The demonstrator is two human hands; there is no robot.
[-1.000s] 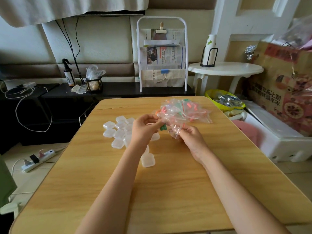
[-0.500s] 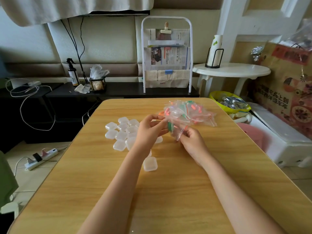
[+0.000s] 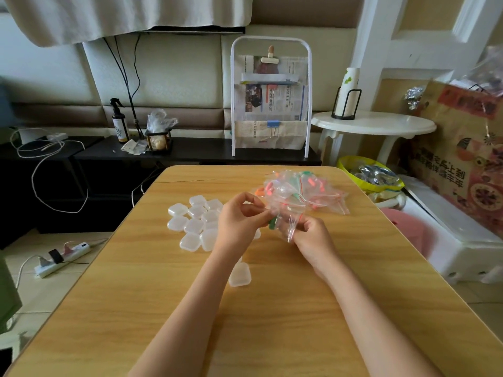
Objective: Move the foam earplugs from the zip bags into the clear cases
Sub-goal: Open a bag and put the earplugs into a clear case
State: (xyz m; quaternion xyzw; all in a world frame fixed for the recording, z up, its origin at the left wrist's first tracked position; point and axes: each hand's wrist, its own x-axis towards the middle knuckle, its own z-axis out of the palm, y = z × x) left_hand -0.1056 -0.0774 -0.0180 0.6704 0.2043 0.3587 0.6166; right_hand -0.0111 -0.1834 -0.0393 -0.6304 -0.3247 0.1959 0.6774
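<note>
Both hands have lifted one zip bag (image 3: 285, 221) just clear of the bag pile (image 3: 307, 191): left hand (image 3: 239, 224) and right hand (image 3: 313, 238) pinch its mouth, green earplug (image 3: 273, 223) still inside, clear cases (image 3: 198, 219) left of the pile, none filled yet.

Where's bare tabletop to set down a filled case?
Bare wooden tabletop: near-left, between the left forearm and the table edge; also near-right. Crowded: cluster of clear plastic cases mid-left, heap of zip bags far right.
</note>
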